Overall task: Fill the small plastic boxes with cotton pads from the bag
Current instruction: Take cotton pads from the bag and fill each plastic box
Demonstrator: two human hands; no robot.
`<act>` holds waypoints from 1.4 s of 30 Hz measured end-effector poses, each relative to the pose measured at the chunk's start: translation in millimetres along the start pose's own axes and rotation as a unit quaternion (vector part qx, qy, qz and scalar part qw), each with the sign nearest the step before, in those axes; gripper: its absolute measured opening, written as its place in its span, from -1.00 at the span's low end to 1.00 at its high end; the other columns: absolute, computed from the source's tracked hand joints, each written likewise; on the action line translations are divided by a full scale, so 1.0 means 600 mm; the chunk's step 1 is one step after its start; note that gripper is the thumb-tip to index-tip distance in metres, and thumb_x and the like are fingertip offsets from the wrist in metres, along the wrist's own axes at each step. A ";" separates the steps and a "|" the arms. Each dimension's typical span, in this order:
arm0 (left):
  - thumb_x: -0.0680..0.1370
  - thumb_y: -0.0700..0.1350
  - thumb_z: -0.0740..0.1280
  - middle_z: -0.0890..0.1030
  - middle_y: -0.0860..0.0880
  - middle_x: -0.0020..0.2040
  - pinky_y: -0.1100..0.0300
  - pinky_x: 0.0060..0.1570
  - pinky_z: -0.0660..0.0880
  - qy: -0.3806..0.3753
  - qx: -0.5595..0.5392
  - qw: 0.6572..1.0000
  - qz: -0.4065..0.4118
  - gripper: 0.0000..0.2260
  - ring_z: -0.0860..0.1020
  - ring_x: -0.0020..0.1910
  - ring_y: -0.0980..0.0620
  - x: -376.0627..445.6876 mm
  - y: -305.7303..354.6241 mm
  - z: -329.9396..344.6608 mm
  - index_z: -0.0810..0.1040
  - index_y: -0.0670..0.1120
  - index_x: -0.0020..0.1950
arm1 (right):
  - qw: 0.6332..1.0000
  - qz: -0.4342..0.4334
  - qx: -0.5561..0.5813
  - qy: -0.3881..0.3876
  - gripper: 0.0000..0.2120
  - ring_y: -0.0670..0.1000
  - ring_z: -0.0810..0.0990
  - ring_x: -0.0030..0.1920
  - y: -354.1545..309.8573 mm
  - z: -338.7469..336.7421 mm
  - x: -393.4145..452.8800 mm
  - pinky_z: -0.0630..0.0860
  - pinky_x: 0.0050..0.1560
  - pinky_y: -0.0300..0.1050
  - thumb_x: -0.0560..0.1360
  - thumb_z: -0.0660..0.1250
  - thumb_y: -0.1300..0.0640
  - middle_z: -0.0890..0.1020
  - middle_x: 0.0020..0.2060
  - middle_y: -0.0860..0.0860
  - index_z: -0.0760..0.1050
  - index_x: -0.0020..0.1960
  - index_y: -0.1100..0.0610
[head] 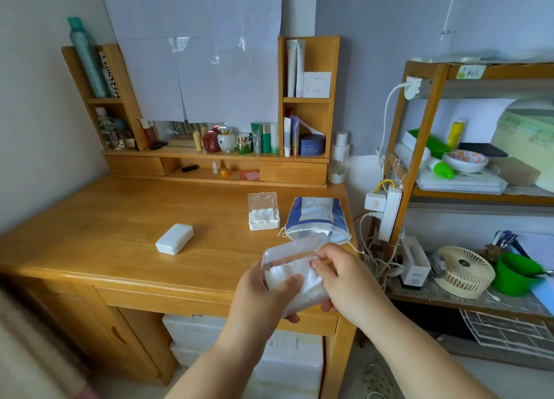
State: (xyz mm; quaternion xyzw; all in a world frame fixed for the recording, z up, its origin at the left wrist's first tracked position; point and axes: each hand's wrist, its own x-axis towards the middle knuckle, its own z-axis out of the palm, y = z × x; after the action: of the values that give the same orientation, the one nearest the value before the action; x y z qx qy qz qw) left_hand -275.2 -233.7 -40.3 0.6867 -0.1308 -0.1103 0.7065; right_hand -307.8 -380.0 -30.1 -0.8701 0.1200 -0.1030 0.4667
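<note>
Nearest, low in the centre of the frame, the left hand (263, 290) grips a small plastic box (295, 274) from below, thumb curled over the cotton pads (292, 274) inside. The right hand (344, 281) pinches the pads at the box's right edge. The box's long axis runs from upper left to lower right, its clear lid tilted up and away. Behind it on the wooden desk (120, 218), the blue bag (316, 215) lies with its open mouth toward the hands. Left of the bag stands an open box (263, 214) filled with pads. Further left lies a closed box (174, 238).
</note>
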 end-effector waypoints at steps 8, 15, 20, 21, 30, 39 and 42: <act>0.49 -0.27 0.38 0.60 -0.03 -0.38 0.22 -0.50 0.47 -0.014 0.017 0.999 -0.024 -0.91 0.53 -0.51 0.02 0.007 0.008 -0.013 0.57 -0.12 -0.05 | 0.977 0.080 0.192 -0.043 -0.78 -0.06 0.48 -0.59 0.006 0.013 0.005 0.41 -0.52 -0.23 0.55 0.21 -0.15 0.53 -0.52 0.00 0.53 -0.01 -0.05; 0.47 -0.13 0.42 0.66 -0.11 -0.16 0.17 -0.36 0.51 -0.044 0.004 0.999 -0.025 -0.77 0.61 -0.31 0.00 0.007 -0.003 -0.006 0.54 -0.04 0.11 | 0.970 0.070 0.231 -0.018 -0.84 -0.04 0.42 -0.62 0.021 0.042 0.004 0.35 -0.54 -0.23 0.52 0.29 -0.08 0.49 -0.59 -0.04 0.52 -0.12 -0.01; 0.59 -0.10 0.25 0.69 -0.20 -0.11 0.14 -0.30 0.57 0.021 -0.151 0.982 -0.116 -0.79 0.67 -0.17 -0.09 0.008 -0.010 -0.012 0.67 -0.12 -0.04 | 0.967 0.073 0.241 0.020 -0.86 -0.04 0.40 -0.62 0.030 0.039 0.016 0.35 -0.54 -0.22 0.54 0.29 -0.03 0.47 -0.58 -0.06 0.54 -0.11 0.02; 0.60 -0.12 0.23 0.69 -0.18 -0.15 0.16 -0.31 0.57 0.026 -0.129 0.985 -0.110 -0.75 0.68 -0.19 -0.08 0.009 -0.011 -0.011 0.70 -0.09 -0.11 | 0.968 0.073 0.237 0.021 -0.86 -0.03 0.40 -0.61 0.031 0.039 0.016 0.36 -0.53 -0.22 0.54 0.29 -0.03 0.48 -0.56 -0.07 0.54 -0.11 0.02; 0.58 -0.24 0.10 0.58 -0.10 -0.35 0.11 -0.42 0.57 0.028 0.160 0.986 -0.031 -0.78 0.58 -0.48 -0.01 0.025 -0.014 0.002 0.51 -0.19 -0.14 | 0.987 0.022 0.135 0.080 -0.90 -0.08 0.43 -0.56 0.033 0.048 0.013 0.35 -0.55 -0.22 0.50 0.31 0.01 0.49 -0.50 -0.07 0.50 -0.16 0.00; 0.48 -0.18 0.29 0.69 -0.19 -0.03 0.18 -0.19 0.58 -0.055 -0.118 0.984 -0.121 -0.70 0.67 -0.05 -0.13 0.008 -0.031 -0.013 0.53 -0.08 0.21 | 0.978 0.089 0.168 0.082 -0.83 -0.06 0.43 -0.62 0.045 0.043 0.028 0.38 -0.51 -0.21 0.54 0.25 -0.01 0.50 -0.50 0.00 0.50 -0.10 0.07; 0.54 -0.30 0.27 0.69 -0.20 -0.06 0.23 -0.20 0.58 -0.043 -0.080 0.988 -0.127 -0.70 0.68 -0.07 -0.10 0.010 -0.023 -0.014 0.48 -0.12 0.25 | 0.980 0.080 0.164 0.084 -0.83 -0.07 0.43 -0.62 0.041 0.042 0.027 0.37 -0.53 -0.21 0.53 0.26 -0.01 0.51 -0.49 0.00 0.50 -0.11 0.07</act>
State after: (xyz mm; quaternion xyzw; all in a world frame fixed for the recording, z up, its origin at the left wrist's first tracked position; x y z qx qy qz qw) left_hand -266.6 -228.3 -54.2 0.6339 -0.0636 -0.2384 0.7330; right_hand -288.1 -378.2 -63.0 -0.7573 0.2098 -0.1565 0.5984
